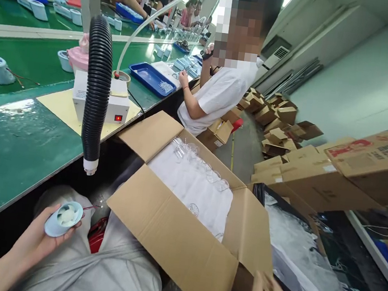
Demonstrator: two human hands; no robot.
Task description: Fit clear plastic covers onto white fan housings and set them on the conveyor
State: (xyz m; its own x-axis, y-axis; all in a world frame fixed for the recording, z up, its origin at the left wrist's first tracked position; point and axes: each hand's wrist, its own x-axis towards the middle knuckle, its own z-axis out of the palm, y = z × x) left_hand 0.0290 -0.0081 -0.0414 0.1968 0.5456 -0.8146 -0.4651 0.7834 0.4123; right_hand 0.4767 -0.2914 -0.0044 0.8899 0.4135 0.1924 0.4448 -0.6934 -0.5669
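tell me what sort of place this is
Likely a factory assembly line: people work along a green bench, cartons are piled by the wall, and the left hand holds a fan.

light-blue fan unit (52, 228) | white-bladed rotor (68, 215) is exposed in its round opening | opening is turned upward, body is tilted | thin reddish wire (90, 207) is seen at one side | unit is held by the left hand (41, 235), cradled from below
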